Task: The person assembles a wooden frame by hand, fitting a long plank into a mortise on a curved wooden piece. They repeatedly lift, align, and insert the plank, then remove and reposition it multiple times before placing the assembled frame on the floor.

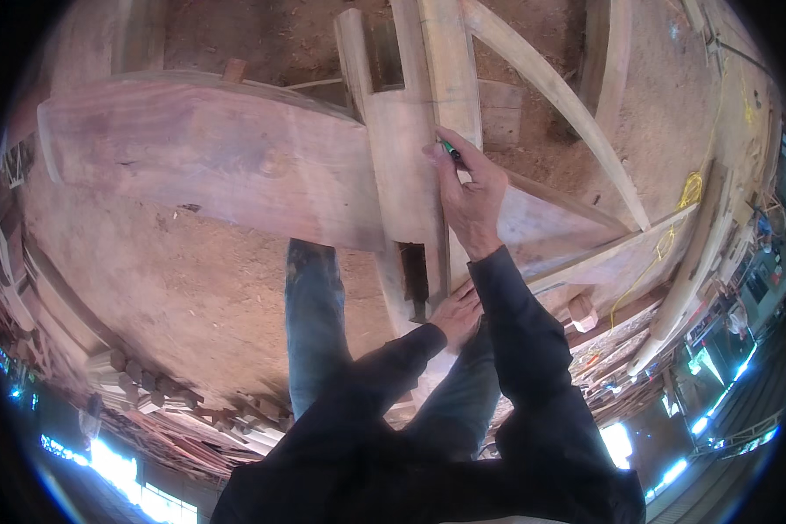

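My right hand [476, 201] pinches a short green-and-black pen [450, 150] between thumb and fingers. The pen's tip is down at a long pale plank [450, 65], close to where the plank lies against a mortised timber [402, 166]. Nearer to me, my left hand [459, 316] rests flat on the lower end of the plank, with its fingers stretched out. Part of that hand is hidden by my right sleeve. A dark rectangular slot [413, 271] is cut through the timber just beyond my left hand.
A wide reddish board [236, 157] joins the timber from the left. On the right are a curved wooden strip [568, 100], a slanting batten [616, 249] and a yellow cord [692, 188]. Stacked lumber [140, 384] lies at the lower left. My legs stand on bare brown ground [227, 297].
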Action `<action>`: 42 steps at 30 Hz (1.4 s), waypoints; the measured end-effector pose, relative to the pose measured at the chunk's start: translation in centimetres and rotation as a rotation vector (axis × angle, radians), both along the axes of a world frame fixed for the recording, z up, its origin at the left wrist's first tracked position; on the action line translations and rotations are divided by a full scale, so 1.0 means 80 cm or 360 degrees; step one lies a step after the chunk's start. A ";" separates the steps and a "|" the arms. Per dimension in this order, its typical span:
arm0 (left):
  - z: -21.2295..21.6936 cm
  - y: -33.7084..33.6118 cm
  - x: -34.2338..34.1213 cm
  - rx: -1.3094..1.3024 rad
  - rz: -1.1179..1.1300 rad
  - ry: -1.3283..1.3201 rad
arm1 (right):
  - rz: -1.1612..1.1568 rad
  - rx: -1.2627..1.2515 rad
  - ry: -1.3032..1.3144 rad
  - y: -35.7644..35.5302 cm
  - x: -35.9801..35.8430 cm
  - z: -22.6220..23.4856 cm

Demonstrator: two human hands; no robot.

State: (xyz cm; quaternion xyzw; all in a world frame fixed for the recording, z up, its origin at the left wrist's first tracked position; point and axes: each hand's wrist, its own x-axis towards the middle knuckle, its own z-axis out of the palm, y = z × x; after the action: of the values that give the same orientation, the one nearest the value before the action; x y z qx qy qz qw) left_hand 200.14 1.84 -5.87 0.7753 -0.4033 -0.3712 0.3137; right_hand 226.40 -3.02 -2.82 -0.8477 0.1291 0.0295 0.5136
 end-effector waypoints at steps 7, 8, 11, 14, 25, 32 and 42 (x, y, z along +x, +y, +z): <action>0.008 0.005 0.010 -0.0077 0.0095 0.0248 | 0.0084 -0.0298 -0.0336 0.013 0.009 -0.037; 0.001 0.002 0.009 -0.0172 0.0179 0.0477 | 0.0104 -0.0345 -0.0349 0.013 0.010 -0.040; 0.010 0.005 0.017 -0.0118 0.0038 0.0464 | 0.0152 -0.0450 -0.0362 0.010 0.009 -0.049; 0.010 0.006 0.025 -0.0112 -0.0026 0.0650 | 0.0170 -0.0502 -0.0364 0.010 0.009 -0.054; 0.011 0.007 0.005 -0.0230 0.0418 0.0520 | 0.0152 -0.0618 -0.0446 0.016 0.010 -0.061; 0.002 -0.001 -0.011 -0.0394 0.0719 0.0751 | 0.0150 -0.0650 -0.0381 0.016 0.014 -0.056; 0.007 0.007 0.011 -0.0097 0.0424 0.0717 | 0.0217 -0.0150 -0.0071 -0.001 -0.079 0.033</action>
State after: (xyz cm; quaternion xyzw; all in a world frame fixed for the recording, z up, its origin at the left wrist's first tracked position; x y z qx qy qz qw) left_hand 201.02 2.37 -5.31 0.7095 -0.2285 -0.4777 0.4649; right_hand 220.07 -3.10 -0.15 -0.8782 0.0607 0.0393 0.4727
